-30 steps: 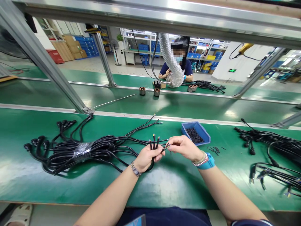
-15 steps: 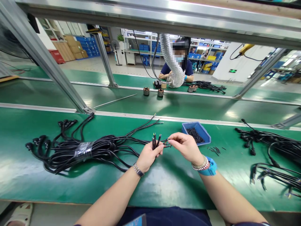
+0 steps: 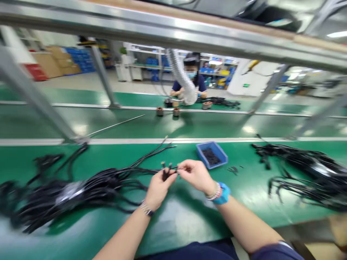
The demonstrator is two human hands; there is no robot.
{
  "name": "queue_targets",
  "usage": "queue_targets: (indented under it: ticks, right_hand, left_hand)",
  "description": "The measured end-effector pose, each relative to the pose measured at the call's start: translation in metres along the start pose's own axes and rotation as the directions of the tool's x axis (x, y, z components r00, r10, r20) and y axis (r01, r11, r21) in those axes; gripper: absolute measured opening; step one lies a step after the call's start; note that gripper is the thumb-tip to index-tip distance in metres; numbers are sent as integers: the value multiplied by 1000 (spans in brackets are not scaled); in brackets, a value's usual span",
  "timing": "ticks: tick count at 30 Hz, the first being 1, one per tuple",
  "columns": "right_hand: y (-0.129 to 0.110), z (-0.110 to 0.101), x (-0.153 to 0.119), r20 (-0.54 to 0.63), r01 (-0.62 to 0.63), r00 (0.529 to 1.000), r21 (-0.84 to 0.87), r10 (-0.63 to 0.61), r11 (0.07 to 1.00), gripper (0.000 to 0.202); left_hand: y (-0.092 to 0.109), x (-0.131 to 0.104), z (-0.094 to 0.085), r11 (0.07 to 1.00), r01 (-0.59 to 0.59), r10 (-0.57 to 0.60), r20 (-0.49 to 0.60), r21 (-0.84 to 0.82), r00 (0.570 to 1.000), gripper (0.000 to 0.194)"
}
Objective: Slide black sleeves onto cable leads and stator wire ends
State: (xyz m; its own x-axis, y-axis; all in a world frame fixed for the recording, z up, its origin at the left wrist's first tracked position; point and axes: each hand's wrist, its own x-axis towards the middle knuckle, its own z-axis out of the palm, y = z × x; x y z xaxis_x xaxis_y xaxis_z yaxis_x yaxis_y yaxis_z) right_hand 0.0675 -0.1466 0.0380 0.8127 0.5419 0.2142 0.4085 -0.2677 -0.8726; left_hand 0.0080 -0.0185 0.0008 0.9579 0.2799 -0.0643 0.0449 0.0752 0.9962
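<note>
My left hand [image 3: 159, 186] is closed round several black cable ends [image 3: 166, 173], whose tips stick up above the fingers. They appear to belong to the taped cable bundle [image 3: 94, 189] on the left of the green bench. Close beside it, my right hand [image 3: 195, 175] pinches at the tip of one cable end with thumb and forefinger. Blur hides exactly what lies in that pinch. Past my right hand sits a blue bin [image 3: 213, 154] of short black pieces [image 3: 210, 156]. A few loose black pieces [image 3: 232, 170] lie on the bench to its right.
On the right lies another bundle of black cables [image 3: 303, 162]. A metal frame [image 3: 173, 32] spans overhead, with posts rising from the bench. Copper-wound parts [image 3: 176, 112] and a thin rod [image 3: 116, 125] rest farther back. Opposite, a person [image 3: 191, 81] sits behind a ribbed hose [image 3: 183, 79].
The view has swung to the right and tilted up, so the scene sits farther left and lower, with blur. My hands remain together at the cable ends.
</note>
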Motion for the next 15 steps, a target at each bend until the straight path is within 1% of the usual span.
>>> queue_targets:
  ticks: [2, 4, 6, 8, 11, 15]
  right_hand:
    - [0, 0, -2, -4, 27, 1000, -11, -27, 1000, 7]
    - [5, -2, 1, 8, 20, 1000, 76, -21, 997, 8]
    - [12, -6, 4, -1, -8, 1000, 178, 8, 984, 17]
    - [15, -10, 4, 2, -16, 1000, 222, 16, 975, 22]
    - [14, -19, 1, 73, 34, 996, 173, -47, 984, 18]
    - [8, -38, 0, 247, 151, 958, -14, -143, 988, 24]
  left_hand:
    - [1, -2, -2, 999, 1, 1, -56, 49, 998, 35]
    - [0, 3, -4, 995, 19, -14, -53, 100, 999, 43]
    - [0, 9, -5, 987, 39, -33, -40, 158, 999, 50]
    - [-1, 12, -6, 978, 57, -53, -24, 202, 998, 52]
    - [-4, 11, -7, 974, 56, -58, 2, 218, 998, 50]
    - [-6, 11, -9, 979, 64, -79, 69, 192, 994, 48]
